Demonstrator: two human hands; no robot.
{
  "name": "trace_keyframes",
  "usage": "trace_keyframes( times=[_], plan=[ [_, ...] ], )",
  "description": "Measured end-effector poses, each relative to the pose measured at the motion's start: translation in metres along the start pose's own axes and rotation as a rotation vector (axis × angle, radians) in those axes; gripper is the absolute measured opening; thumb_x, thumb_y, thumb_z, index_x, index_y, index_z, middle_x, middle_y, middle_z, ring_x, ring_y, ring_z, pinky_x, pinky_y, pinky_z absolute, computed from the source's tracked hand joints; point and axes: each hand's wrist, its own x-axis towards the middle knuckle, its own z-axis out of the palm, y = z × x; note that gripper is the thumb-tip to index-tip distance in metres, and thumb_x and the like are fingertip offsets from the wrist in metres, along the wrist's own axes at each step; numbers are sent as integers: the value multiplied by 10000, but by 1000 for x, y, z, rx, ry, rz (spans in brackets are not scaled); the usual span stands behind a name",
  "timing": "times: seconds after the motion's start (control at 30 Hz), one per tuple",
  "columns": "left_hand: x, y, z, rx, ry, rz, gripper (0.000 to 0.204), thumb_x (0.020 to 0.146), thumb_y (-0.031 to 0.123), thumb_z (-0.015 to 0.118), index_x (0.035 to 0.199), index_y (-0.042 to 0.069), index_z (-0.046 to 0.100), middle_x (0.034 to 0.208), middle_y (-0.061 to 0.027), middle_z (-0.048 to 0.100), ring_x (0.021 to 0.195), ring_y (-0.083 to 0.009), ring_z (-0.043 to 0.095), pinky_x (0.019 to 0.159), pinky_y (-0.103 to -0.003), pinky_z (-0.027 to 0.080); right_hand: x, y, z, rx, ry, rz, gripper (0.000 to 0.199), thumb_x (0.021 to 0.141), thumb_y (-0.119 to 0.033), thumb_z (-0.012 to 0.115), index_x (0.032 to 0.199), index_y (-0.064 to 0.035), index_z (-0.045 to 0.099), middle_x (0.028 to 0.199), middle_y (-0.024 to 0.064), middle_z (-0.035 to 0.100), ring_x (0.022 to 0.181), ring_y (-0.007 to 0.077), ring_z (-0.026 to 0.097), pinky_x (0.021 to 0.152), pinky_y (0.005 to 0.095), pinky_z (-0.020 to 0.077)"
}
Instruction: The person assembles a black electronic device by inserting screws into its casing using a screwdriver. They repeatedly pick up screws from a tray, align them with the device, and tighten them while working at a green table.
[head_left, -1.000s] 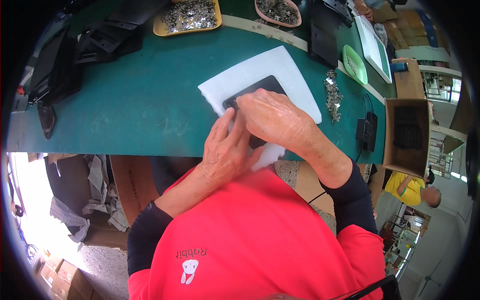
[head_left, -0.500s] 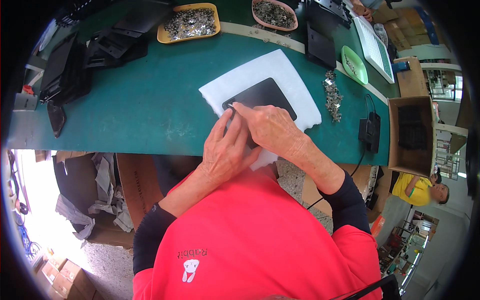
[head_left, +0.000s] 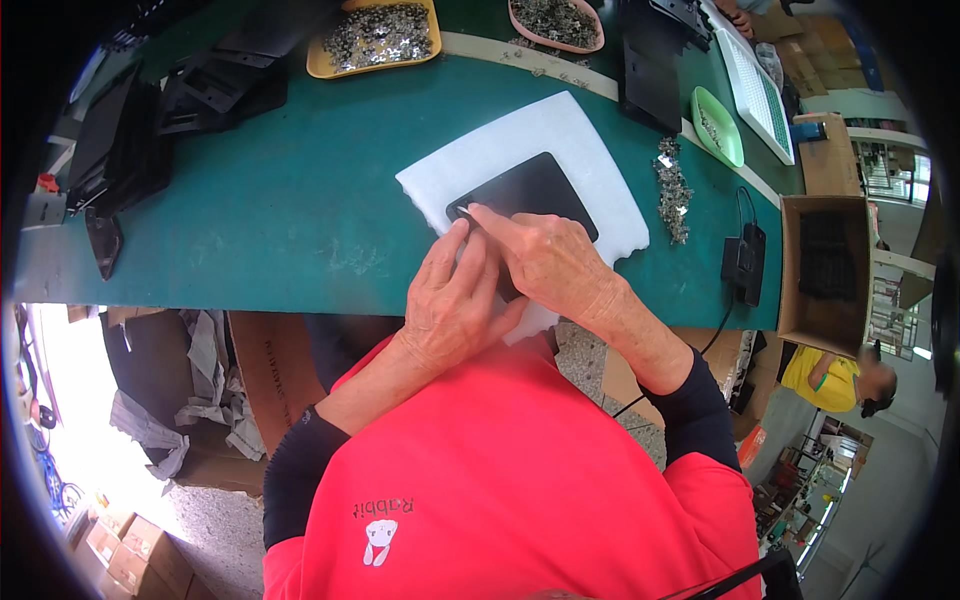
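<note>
A black flat panel (head_left: 540, 185) with rounded corners lies on a white foam sheet (head_left: 600, 140) at the table's near edge. My left hand (head_left: 450, 295) rests over the near left side of the panel, its fingers stretched and somewhat apart, fingertips by the left corner. From the right, my right hand (head_left: 555, 260) reaches across with its index finger pointing down at that same corner and the other fingers curled under. A small pale spot shows at this fingertip, too small to name. The thumb of my right hand is hidden.
Small metal parts fill a yellow tray (head_left: 318, 62) and a pink tray (head_left: 598, 40), with fewer in a green tray (head_left: 735, 150). Loose metal parts (head_left: 672, 195) lie right of the foam. Black panels (head_left: 115, 140) are stacked at left. A black power adapter (head_left: 743, 258) sits near the right edge.
Both hands stay at the panel's left corner with almost the same pose. The view has shifted slightly; a person in yellow in the background has turned their head.
</note>
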Motion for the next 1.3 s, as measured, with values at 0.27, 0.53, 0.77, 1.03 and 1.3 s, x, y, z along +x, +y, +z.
trace_keyframes(
  times=[0.27, 0.53, 0.77, 1.03, 1.3],
  plan=[
    [2, 0, -2, 0, -17, -4, 477, 655, 254, 793, 972, -81, 673, 1193, -231, 561, 1189, -400, 520, 962, -440, 483, 1, -1, -1, 8, 1, -2, 385, 853, -23, 541, 1236, -29, 582, 796, 162, 666, 696, 338, 665, 601, 396, 536],
    [-2, -3, -2, -23, -27, 13, 477, 649, 249, 797, 973, -77, 671, 1193, -211, 553, 1199, -409, 509, 967, -455, 479, 28, -16, -35, -60, -336, 88, 391, 815, -23, 565, 1202, -14, 620, 863, 193, 679, 767, 366, 669, 666, 433, 541],
    [-7, -6, 3, -105, -41, 4, 521, 653, 242, 794, 1028, -88, 648, 1217, -213, 535, 1207, -416, 499, 971, -475, 467, 49, -26, -53, -117, -384, -83, 231, 795, -55, 561, 982, 40, 660, 846, 217, 673, 855, 361, 669, 726, 440, 534],
    [-1, 6, -5, -70, -69, -67, 622, 693, 204, 786, 1224, -40, 572, 1303, -225, 480, 1258, -426, 449, 1011, -456, 431, 38, -19, -62, -164, -372, -24, 278, 828, -139, 581, 1075, -42, 662, 869, 217, 683, 836, 390, 667, 747, 459, 537],
    [-15, 26, -4, -67, -62, -202, 1069, 725, 371, 799, 1455, -103, 177, 1450, -308, 276, 1345, -457, 304, 1098, -540, 260, 1, 107, -47, -306, 142, 181, 154, 900, -128, 520, 868, -16, 621, 882, 181, 650, 809, 399, 650, 712, 477, 530]
  ],
)
